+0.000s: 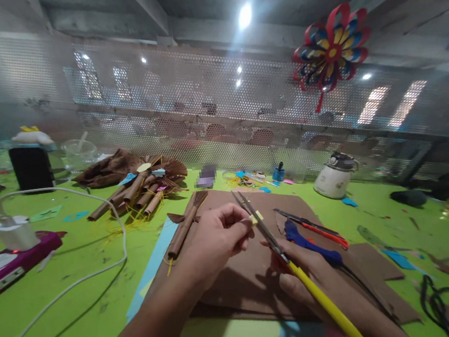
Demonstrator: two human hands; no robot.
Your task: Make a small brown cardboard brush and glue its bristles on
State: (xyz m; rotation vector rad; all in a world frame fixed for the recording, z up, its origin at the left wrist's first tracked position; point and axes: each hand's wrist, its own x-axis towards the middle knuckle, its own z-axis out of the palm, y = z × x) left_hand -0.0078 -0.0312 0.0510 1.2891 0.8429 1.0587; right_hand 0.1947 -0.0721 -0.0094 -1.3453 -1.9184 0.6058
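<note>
Between its thumb and fingertips my left hand (216, 237) pinches a small pale yellow piece of paper (256, 217). My right hand (307, 275) is closed around yellow-handled scissors (272, 243), their blades slightly apart and pointing up and away. The blades lie at the yellow piece; whether they touch or cut it I cannot tell. Both hands are above stacked brown paper sheets (238, 291). A rolled brown paper piece (186, 227) with a yellow string lies beyond my left wrist. A blue glue gun (306, 243) and a red utility knife (320, 227) lie beyond my right hand.
Several brown paper rolls (136, 192) with yellow strings lie at the back left. A white cable (123, 234) loops from a charger on a purple power strip (20, 265). A white jug (332, 178) stands back right. Perforated mesh (201, 106) rises behind; a paper flower (333, 50) hangs there.
</note>
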